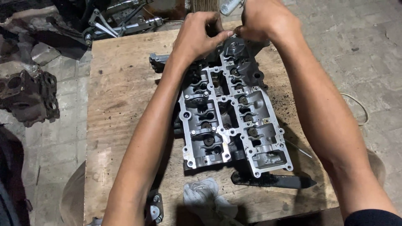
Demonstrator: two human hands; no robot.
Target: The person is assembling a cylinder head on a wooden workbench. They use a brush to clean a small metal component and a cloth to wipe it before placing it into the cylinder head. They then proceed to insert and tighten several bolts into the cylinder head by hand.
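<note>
The aluminium cylinder head (230,121) lay flat on the wooden desk (121,96), cam side up, its near end just beside a dark flat bar (272,181) and a crumpled rag (207,196). Both hands worked at its far end. The left hand (199,35) had its fingers (222,35) curled and pinched narrow on a small part there; the right hand (266,21) was closed above it, its hold hidden. Judged risk: a small part slipping from the pinch could drop into 1 of the open valve pockets.
</note>
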